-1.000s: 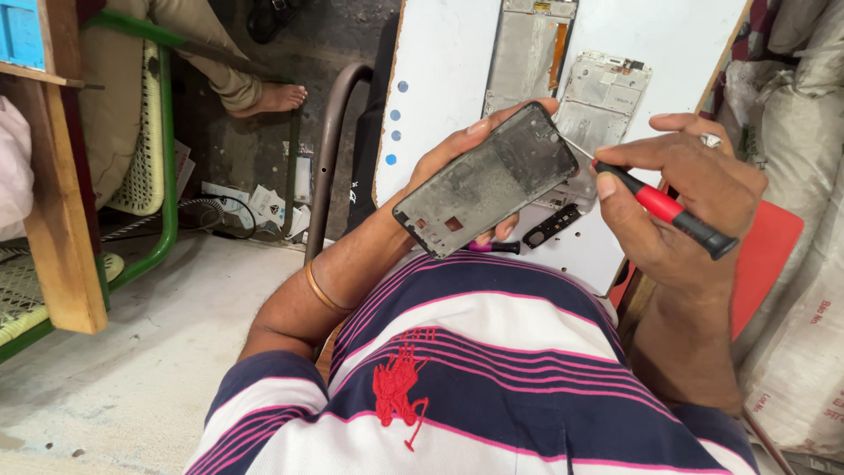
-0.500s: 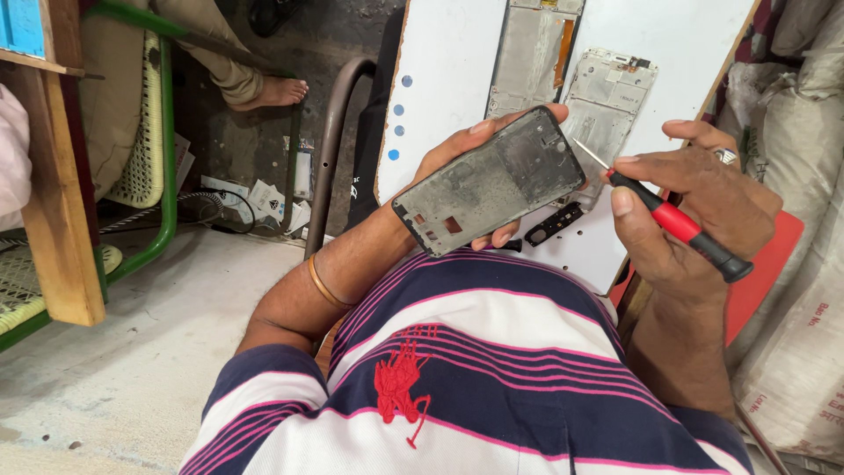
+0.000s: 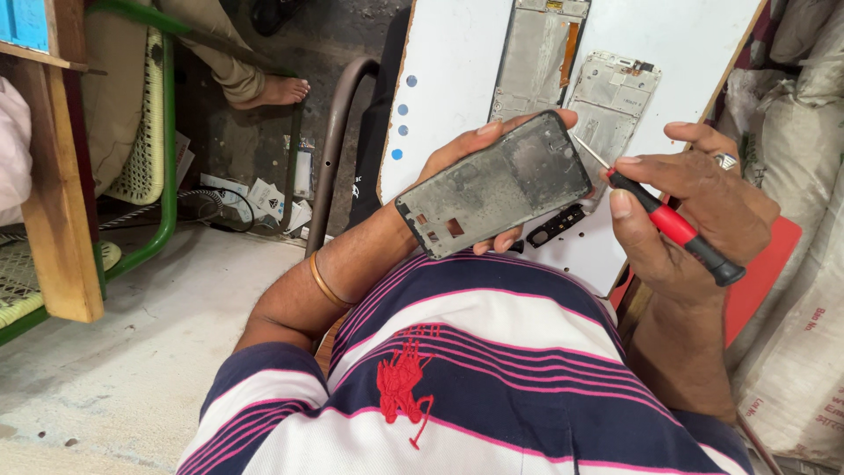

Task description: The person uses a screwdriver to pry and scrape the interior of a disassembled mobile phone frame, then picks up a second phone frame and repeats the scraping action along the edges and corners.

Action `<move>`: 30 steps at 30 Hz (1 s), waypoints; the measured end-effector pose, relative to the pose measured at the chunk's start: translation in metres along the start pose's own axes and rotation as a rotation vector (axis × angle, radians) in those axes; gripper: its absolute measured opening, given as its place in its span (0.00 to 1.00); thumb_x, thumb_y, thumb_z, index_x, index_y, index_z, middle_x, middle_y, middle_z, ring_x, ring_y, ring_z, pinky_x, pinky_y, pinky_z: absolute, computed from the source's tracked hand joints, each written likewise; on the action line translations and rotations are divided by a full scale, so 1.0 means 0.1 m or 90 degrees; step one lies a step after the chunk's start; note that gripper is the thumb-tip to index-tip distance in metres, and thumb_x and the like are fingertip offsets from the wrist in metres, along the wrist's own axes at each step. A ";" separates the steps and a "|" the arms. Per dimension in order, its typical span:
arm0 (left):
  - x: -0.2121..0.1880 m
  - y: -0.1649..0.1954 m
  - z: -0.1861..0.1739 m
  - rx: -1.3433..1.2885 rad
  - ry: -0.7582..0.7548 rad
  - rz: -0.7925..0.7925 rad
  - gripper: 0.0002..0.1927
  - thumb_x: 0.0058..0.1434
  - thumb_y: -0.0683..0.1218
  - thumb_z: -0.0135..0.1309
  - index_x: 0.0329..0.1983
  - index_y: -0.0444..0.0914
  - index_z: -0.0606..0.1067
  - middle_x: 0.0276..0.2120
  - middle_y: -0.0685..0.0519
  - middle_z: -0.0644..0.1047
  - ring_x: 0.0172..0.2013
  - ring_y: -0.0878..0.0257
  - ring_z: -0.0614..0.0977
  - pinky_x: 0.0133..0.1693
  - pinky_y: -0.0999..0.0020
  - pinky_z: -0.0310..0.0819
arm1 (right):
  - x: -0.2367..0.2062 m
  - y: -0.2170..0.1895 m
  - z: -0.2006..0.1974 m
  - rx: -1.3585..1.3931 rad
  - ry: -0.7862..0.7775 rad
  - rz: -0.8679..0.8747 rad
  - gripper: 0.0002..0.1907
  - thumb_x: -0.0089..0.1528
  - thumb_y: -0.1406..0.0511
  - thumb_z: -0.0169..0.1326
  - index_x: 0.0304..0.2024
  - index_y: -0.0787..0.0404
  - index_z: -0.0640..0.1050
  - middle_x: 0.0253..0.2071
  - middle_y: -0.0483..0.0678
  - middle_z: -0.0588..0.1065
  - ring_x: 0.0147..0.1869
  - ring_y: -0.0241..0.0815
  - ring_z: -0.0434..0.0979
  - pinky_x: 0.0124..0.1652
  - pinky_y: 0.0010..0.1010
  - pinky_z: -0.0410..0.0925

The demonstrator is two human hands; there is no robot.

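Left hand (image 3: 479, 145) cradles phone frame (image 3: 497, 185) above lap, fingers wrapped round edges. Right hand (image 3: 694, 207) pinches red-handled screwdriver (image 3: 673, 224), tip at frame's right end. Frame likely light, stiff, thin; best gripped by long edges. Two more frames (image 3: 571, 75) lie on white board (image 3: 457, 70).

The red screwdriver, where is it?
In the head view the red screwdriver sits on the right, in the right hand, its tip by the upper right edge of the phone frame that the left hand holds.
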State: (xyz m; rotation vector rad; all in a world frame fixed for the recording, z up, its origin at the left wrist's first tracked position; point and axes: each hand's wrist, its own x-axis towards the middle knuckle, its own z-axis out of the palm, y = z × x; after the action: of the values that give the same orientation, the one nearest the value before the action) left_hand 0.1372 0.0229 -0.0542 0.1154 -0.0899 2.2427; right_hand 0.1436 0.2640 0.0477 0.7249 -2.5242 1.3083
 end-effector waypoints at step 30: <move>0.00 -0.04 0.03 0.087 0.002 0.004 0.40 0.73 0.59 0.48 0.81 0.45 0.46 0.62 0.34 0.70 0.28 0.44 0.84 0.25 0.60 0.83 | 0.05 -0.03 0.10 -0.032 -0.001 -0.032 0.08 0.67 0.67 0.63 0.47 0.62 0.80 0.41 0.50 0.82 0.45 0.41 0.85 0.62 0.40 0.69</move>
State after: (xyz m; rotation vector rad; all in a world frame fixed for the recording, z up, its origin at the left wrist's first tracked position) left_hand 0.1404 0.0246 -0.0510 0.1850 0.0642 2.2541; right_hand 0.1412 0.2524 0.0457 0.7726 -2.5133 1.2234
